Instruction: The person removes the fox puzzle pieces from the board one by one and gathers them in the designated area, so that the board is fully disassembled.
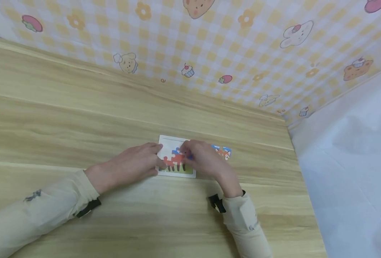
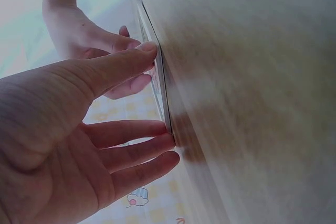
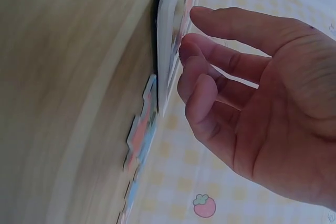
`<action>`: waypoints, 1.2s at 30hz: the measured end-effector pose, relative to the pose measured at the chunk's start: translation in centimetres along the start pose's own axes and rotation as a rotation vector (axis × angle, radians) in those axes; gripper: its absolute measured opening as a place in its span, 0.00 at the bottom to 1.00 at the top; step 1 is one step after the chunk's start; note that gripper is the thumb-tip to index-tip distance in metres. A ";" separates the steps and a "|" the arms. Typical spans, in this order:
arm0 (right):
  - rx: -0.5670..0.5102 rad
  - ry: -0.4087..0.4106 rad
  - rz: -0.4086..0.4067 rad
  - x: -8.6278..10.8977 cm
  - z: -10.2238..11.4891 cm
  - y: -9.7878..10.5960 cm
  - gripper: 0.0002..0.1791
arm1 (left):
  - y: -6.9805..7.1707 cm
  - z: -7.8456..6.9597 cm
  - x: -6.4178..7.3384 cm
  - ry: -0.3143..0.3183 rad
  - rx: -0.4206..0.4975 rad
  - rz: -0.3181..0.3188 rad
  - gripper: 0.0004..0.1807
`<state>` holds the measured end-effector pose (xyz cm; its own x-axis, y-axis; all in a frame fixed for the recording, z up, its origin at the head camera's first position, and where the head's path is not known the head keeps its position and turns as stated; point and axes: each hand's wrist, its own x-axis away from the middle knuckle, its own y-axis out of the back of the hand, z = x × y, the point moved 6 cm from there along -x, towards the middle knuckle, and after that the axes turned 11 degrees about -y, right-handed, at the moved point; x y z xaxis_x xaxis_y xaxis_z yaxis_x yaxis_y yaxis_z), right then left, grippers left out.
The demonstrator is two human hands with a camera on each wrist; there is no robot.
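Puzzle tray [image 1: 177, 175] holds joined pieces [image 1: 178, 158]; left hand [image 1: 129, 162] touches its edge.

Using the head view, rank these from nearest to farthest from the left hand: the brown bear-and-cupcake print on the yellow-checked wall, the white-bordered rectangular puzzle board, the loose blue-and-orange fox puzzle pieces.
1. White-bordered rectangular puzzle board: touched by the left hand.
2. Loose blue-and-orange fox puzzle pieces: past the board's right side.
3. Brown bear-and-cupcake print: high at far right.

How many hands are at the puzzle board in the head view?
2: the left hand at the left edge of the puzzle board, the right hand over its right part.
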<state>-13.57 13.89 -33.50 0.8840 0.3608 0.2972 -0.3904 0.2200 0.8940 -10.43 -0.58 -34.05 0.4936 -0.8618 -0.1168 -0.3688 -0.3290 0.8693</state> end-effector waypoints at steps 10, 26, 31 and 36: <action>0.012 -0.006 0.019 -0.3 0.1 -0.5 0.13 | -0.2 0.0 0.1 -0.003 0.020 -0.009 0.11; 0.009 -0.027 0.070 -0.5 0.2 -0.6 0.13 | -0.1 0.0 0.1 0.004 0.029 -0.012 0.11; 0.025 -0.021 0.063 -0.5 0.2 -0.7 0.13 | -0.1 0.1 0.0 -0.004 0.025 -0.016 0.11; 0.037 -0.001 0.047 -0.6 0.3 -0.7 0.13 | -0.2 0.1 0.0 -0.009 0.017 -0.010 0.11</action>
<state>-13.74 13.31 -34.18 0.8652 0.3688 0.3398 -0.4219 0.1692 0.8907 -10.48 -0.56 -34.28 0.4903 -0.8618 -0.1302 -0.3774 -0.3446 0.8596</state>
